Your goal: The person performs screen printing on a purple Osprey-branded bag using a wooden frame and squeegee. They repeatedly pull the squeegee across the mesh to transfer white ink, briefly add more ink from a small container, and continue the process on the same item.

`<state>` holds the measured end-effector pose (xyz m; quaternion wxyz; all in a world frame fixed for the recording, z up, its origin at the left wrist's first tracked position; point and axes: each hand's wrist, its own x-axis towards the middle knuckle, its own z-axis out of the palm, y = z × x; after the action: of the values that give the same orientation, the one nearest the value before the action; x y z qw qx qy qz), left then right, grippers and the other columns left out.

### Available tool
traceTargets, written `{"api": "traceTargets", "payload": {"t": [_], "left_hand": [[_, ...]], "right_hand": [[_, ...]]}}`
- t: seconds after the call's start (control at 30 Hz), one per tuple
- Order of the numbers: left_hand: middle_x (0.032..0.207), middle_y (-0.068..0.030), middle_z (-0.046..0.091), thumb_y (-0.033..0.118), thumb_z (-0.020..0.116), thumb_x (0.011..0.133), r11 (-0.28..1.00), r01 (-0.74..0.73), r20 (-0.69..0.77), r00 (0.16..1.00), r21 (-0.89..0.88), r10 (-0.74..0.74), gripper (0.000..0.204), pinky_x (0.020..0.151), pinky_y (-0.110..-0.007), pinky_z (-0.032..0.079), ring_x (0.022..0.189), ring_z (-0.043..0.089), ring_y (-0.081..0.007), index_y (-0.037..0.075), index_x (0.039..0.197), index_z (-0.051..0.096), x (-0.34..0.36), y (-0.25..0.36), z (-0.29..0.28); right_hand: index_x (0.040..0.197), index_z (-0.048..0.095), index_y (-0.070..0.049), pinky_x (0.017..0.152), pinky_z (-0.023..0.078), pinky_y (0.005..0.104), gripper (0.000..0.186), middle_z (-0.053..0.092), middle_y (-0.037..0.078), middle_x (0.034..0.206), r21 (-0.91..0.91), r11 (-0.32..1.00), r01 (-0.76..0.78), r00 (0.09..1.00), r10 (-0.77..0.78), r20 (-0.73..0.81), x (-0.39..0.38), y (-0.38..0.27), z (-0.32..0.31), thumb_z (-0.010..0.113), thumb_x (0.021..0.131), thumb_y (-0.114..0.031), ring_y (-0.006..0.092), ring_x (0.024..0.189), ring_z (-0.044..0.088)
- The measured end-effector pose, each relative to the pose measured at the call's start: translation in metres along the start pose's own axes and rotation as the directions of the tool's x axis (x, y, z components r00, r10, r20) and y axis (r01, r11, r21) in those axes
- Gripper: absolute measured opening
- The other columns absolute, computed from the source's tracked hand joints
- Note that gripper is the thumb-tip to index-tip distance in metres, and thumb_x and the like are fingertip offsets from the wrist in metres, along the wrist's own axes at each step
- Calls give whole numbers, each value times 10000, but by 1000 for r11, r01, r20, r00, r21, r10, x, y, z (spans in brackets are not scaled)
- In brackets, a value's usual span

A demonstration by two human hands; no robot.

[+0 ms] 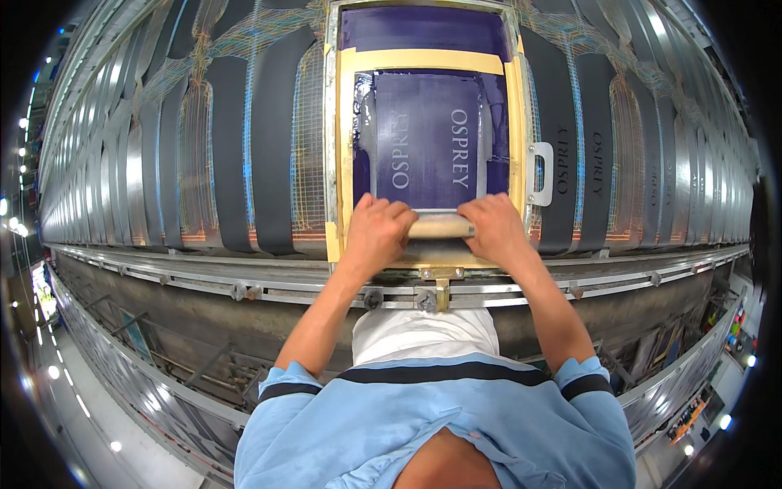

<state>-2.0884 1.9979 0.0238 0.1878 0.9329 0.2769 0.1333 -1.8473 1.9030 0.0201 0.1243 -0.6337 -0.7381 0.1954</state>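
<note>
A screen-printing frame [332, 122] lies across the long table in front of me, with its dark purple screen [423, 130] edged in cream tape [423, 59]. Two columns of pale lettering run down the middle of the screen, and glossy dark ink [363, 102] lies along its sides. At the near end of the screen, a squeegee [437, 226] with a pale wooden grip sits crosswise. My left hand [377, 232] is closed round its left end, and my right hand [496, 231] is closed round its right end. The squeegee's blade is mostly hidden.
Dark cut panels [557, 147] with coloured guide lines cover the table on both sides; those just right of the frame bear dark lettering. A pale metal handle [541, 174] juts from the frame's right side. Along the table's near edge runs a metal rail [318, 289], met by a brass-coloured bracket [442, 292].
</note>
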Motion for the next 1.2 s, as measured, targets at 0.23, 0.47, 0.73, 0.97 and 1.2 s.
{"api": "traceTargets", "payload": {"t": [0.23, 0.47, 0.73, 0.97, 1.2], "left_hand": [[807, -7, 698, 148, 837, 677, 998, 38, 186, 981, 54, -47, 219, 755, -388, 443, 762, 665, -225, 138, 872, 740, 5, -1, -7], [735, -87, 705, 320, 869, 691, 991, 19, 166, 985, 130, -41, 269, 767, -454, 504, 729, 695, -318, 130, 814, 723, 156, -85, -29], [824, -153, 740, 384, 885, 683, 989, 144, 266, 952, 36, -148, 427, 745, -470, 542, 807, 705, -372, 105, 991, 786, 258, -137, -43], [753, -103, 730, 399, 868, 686, 989, 106, 107, 987, 102, -117, 333, 772, -446, 543, 778, 711, -343, 137, 869, 775, 239, -133, -31], [750, -46, 701, 276, 873, 702, 993, 35, 148, 988, 110, -52, 232, 823, -431, 445, 734, 670, -274, 166, 865, 749, 71, -42, -6]], "right_hand": [[980, 738, -81, 794, 496, 429, 320, 729, 133, 856, 39, 999, -32, 993, 27, 113, 2, -1, -13, 838, 693, -181, 314, 855, 694], [972, 752, -78, 793, 567, 479, 314, 738, 181, 861, 6, 996, -85, 992, 84, 92, 141, 79, -71, 844, 741, -269, 377, 845, 719], [953, 750, -15, 520, 467, 389, 372, 629, 95, 562, 153, 949, -277, 929, 224, 294, 248, 144, -98, 883, 726, -278, 224, 500, 611], [960, 752, -22, 656, 530, 434, 347, 699, 160, 695, 109, 958, -267, 939, 232, 254, 229, 124, -103, 857, 734, -264, 326, 658, 690], [922, 752, -89, 768, 559, 487, 254, 716, 168, 796, 72, 997, -31, 998, 27, 54, 70, 35, -33, 843, 713, -199, 383, 801, 703]]}}
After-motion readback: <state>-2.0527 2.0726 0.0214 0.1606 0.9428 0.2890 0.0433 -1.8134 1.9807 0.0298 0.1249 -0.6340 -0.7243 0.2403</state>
